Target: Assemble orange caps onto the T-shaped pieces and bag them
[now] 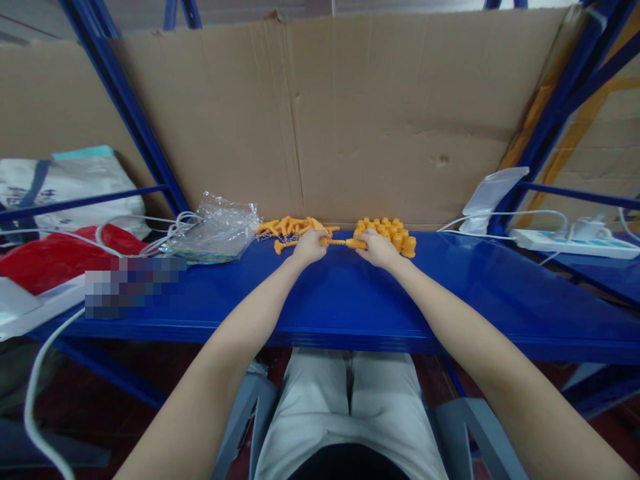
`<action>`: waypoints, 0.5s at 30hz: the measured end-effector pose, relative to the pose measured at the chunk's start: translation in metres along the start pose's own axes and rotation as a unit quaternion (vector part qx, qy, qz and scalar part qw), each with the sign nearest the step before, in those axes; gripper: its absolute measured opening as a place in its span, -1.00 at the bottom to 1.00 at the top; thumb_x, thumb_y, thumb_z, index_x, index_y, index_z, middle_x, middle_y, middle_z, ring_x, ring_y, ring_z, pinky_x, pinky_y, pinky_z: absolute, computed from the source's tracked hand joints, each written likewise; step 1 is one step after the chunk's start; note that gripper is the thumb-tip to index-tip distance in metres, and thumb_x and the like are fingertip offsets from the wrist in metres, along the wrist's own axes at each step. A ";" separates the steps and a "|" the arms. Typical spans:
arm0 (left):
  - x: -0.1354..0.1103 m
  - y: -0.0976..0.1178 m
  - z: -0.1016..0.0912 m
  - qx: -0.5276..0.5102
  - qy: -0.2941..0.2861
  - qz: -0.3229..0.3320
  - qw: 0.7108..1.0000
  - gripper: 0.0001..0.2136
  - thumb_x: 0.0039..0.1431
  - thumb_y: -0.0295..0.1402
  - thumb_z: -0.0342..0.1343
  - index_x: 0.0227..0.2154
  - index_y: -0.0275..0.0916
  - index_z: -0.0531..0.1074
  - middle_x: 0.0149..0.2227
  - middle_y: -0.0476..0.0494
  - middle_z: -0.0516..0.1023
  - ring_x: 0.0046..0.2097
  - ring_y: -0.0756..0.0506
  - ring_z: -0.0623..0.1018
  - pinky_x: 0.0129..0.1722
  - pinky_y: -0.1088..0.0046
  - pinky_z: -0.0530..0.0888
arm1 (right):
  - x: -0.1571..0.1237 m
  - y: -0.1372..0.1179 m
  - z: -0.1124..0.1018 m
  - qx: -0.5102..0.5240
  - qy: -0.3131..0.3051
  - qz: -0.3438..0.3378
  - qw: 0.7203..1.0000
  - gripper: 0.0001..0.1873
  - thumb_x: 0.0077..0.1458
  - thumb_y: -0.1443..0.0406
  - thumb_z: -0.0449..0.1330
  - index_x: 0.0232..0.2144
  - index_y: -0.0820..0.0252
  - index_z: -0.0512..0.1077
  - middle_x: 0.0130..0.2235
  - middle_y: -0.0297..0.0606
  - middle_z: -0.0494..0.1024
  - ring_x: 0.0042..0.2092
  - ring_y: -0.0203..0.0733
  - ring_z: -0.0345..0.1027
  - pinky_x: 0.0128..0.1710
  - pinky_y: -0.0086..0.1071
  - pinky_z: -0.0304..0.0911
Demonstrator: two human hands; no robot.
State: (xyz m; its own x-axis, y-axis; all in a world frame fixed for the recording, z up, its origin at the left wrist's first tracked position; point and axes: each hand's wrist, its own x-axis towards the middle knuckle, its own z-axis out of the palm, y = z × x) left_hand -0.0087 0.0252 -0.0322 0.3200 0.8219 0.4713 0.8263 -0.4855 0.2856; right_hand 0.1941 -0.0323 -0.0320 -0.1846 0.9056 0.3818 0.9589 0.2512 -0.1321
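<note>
My left hand (311, 247) is closed around an orange plastic threaded rod (337, 242), whose flared end (281, 248) sticks out to the left. At the rod's other end, my right hand (376, 249) grips an orange sleeve-like piece (356, 245) between the fingertips. Rod and sleeve are in line and appear to meet; how far the rod goes in cannot be made out. Behind my left hand lies a heap of orange branching pieces (287, 227). Several stubby orange cap-like pieces (395, 233) stand grouped just behind and right of my right hand.
The blue shelf top (350, 307) ends in a front edge near my lap. A cardboard sheet (400, 120) closes off the back. Clear plastic bags (215, 230) and a red bag (75, 253) lie left; a white power strip (575, 241) with cables lies right. Blue posts (135, 113) flank the space.
</note>
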 end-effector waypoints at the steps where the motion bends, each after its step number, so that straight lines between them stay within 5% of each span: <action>1: -0.001 0.002 0.000 0.000 0.003 0.008 1.000 -0.73 0.14 -0.49 0.13 -0.12 -0.23 0.62 -0.09 -0.20 0.63 0.00 -0.19 0.57 0.12 0.32 0.44 | 0.001 0.002 0.002 0.011 0.007 -0.014 1.000 -0.60 0.23 0.29 0.14 0.11 0.23 0.46 0.10 0.03 0.45 0.04 0.06 0.45 0.06 -0.12 0.30; 15: -0.004 0.007 -0.005 -0.020 -0.001 -0.007 1.000 -0.75 0.13 -0.49 0.15 -0.15 -0.26 0.62 -0.11 -0.19 0.67 -0.07 -0.17 0.62 0.06 0.31 0.48 | 0.018 0.030 0.022 0.150 0.090 -0.095 0.980 -0.55 0.07 0.31 0.29 0.05 0.20 0.49 0.03 -0.01 0.48 0.07 0.09 0.40 0.12 0.03 0.30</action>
State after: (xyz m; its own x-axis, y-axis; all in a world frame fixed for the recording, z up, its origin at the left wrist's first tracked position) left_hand -0.0067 0.0173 -0.0277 0.3095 0.8297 0.4645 0.8112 -0.4853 0.3263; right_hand 0.2146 -0.0015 -0.0492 -0.2862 0.7646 0.5774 0.7995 0.5227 -0.2959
